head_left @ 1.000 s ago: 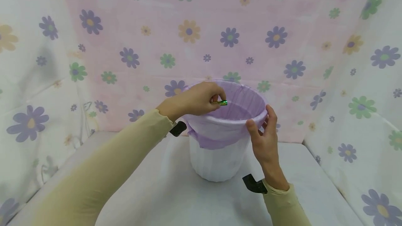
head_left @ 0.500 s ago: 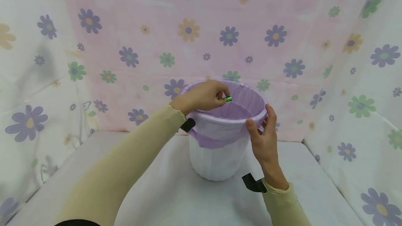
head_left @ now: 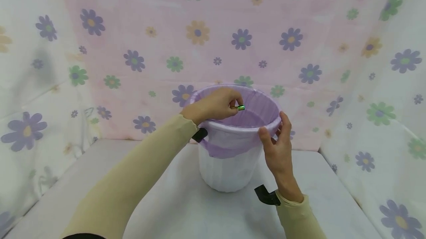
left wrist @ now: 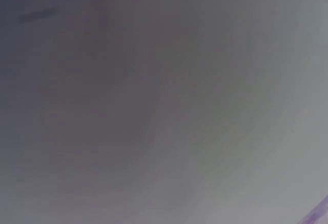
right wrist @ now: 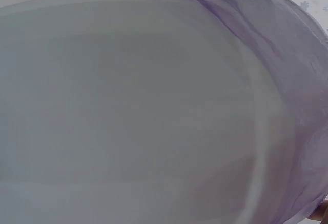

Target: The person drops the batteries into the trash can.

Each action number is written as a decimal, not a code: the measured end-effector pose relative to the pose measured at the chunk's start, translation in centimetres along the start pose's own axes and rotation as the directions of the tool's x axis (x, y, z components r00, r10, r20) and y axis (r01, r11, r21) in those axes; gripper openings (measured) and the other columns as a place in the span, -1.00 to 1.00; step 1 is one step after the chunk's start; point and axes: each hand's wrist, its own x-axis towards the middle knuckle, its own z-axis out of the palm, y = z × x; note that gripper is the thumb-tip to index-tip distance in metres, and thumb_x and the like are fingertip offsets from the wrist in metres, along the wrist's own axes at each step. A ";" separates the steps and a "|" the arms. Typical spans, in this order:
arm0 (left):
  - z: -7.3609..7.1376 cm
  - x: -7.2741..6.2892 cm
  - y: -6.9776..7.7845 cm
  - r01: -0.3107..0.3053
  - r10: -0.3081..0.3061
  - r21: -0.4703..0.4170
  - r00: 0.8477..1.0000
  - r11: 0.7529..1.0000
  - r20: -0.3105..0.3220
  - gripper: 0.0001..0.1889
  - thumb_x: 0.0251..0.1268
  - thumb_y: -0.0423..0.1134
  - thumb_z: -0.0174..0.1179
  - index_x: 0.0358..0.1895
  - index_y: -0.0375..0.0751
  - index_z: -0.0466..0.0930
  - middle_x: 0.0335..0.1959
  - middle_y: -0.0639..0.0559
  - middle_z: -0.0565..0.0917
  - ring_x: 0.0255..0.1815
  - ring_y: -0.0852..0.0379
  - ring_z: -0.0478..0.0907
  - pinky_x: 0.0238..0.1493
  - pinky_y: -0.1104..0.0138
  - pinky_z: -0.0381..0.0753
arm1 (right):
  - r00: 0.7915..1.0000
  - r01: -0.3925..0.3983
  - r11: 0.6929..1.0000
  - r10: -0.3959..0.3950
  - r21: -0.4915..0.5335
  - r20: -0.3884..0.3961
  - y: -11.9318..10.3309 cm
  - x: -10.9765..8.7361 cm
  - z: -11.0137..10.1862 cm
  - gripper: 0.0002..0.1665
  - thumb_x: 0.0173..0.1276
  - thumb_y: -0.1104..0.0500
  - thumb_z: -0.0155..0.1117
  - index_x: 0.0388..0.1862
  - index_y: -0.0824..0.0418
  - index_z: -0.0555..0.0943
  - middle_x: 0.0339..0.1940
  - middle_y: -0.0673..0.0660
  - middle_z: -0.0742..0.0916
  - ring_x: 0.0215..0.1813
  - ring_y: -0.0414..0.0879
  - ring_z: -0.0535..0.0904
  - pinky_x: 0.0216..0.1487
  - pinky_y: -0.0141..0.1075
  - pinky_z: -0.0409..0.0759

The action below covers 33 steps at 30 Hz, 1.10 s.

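A white bin (head_left: 226, 174) stands on the table, its mouth lined with a purple plastic bag (head_left: 221, 150) folded down over the rim. Over the opening, near the left side of the rim, my left hand (head_left: 216, 103) pinches a small shiny green-and-gold cylinder (head_left: 241, 108) between thumb and fingers. My right hand (head_left: 280, 146) grips the rim at the right, thumb in front and fingers round the side. In the right wrist view the bin's white wall (right wrist: 128, 106) fills most of the picture, with the bag (right wrist: 287, 55) along the right. The left wrist view is a dark blur.
The white table (head_left: 173, 209) runs back to a pink flowered cloth (head_left: 213, 47). White flowered cloths hang at the left and right sides. A black camera mount sits on each wrist, the left one right against the bin's bag.
My left hand has moved right, farther over the bin's opening, with the cylinder still pinched, then dipped slightly. My right hand keeps its grip on the rim.
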 end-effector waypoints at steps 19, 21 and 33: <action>-0.1 0.1 -0.4 0.005 -0.005 0.002 1.000 1.000 0.000 -0.78 0.21 -0.32 0.17 -0.08 -0.22 0.61 -0.34 -0.01 0.55 -0.29 0.10 0.45 -0.18 0.32 0.44 | 1.000 -0.006 0.999 0.006 -0.032 -0.003 -0.1 0.0 -0.1 -0.14 0.37 -0.05 0.17 0.52 -0.11 -0.04 0.35 0.20 0.32 0.29 0.05 0.32 0.21 0.07 0.35; -0.5 -0.1 -0.3 0.018 -0.018 0.009 1.000 1.000 0.001 -0.79 0.24 -0.30 0.17 -0.08 -0.18 0.60 -0.33 0.00 0.55 -0.29 0.11 0.45 -0.19 0.33 0.45 | 1.000 -0.011 0.999 0.011 -0.036 0.005 -0.2 0.1 -0.2 -0.13 0.37 -0.05 0.18 0.52 -0.12 -0.04 0.36 0.19 0.32 0.29 0.05 0.32 0.21 0.07 0.35; -1.3 -2.5 0.5 -0.058 0.061 0.057 0.997 0.997 -0.038 -0.82 0.28 -0.29 0.13 -0.10 -0.21 0.60 -0.33 0.02 0.58 -0.28 0.11 0.48 -0.13 0.31 0.45 | 0.996 0.053 0.996 -0.048 -0.070 0.075 -0.6 0.3 -1.9 -0.13 0.37 -0.11 0.17 0.53 -0.18 -0.03 0.47 0.08 0.21 0.40 0.17 0.26 0.23 0.20 0.31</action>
